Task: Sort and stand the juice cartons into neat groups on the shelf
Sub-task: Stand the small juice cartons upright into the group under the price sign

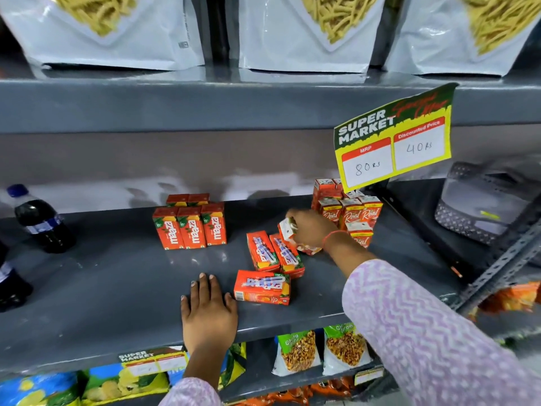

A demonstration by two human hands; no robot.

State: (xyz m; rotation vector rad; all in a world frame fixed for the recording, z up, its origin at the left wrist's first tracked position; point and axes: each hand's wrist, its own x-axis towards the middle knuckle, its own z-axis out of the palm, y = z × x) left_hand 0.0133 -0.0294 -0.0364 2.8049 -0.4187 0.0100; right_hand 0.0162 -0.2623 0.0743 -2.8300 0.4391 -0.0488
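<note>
On the grey shelf (117, 276) a group of orange Maaza cartons (191, 228) stands upright at the middle. At the back right stands a stack of Real cartons (351, 212). Three orange Frooti cartons lie flat: two side by side (273, 254) and one nearer the front edge (262, 287). My right hand (310, 227) is shut on a tilted carton (288, 230) just left of the Real stack. My left hand (207, 309) rests flat and open on the shelf, left of the front lying carton.
A cola bottle (39, 219) stands at the shelf's far left, another dark bottle (11, 279) beside it. A yellow price sign (393, 140) hangs above the Real stack. White snack bags (304, 33) fill the shelf above; snack packets (319, 350) sit below. A grey bag (486, 203) is at right.
</note>
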